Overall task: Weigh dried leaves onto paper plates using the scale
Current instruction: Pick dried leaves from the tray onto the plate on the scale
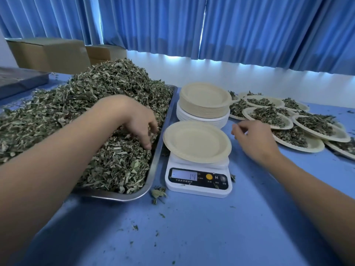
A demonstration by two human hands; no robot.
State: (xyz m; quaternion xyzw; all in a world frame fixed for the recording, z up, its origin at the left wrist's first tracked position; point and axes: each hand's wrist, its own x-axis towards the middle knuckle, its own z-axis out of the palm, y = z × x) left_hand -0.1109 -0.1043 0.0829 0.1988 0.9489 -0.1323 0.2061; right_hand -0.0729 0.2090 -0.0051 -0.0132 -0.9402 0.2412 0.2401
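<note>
The dried leaves [115,83] lie heaped in one steel tray [153,169], where the left hand [134,120] digs in, its fingers curled around a pinch. Just beside it, one empty plate [196,141] sits on the single scale [198,181], so this portion is not yet started. The right hand [255,139] hovers loosely curled, holding nothing. At least eight filled plates [269,118] overlap at the right, and the tall stack of spare plates [204,100] suggests much remains.

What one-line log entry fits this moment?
left hand: gathering leaves in tray | right hand: empty, beside scale | plate on scale: empty
</note>
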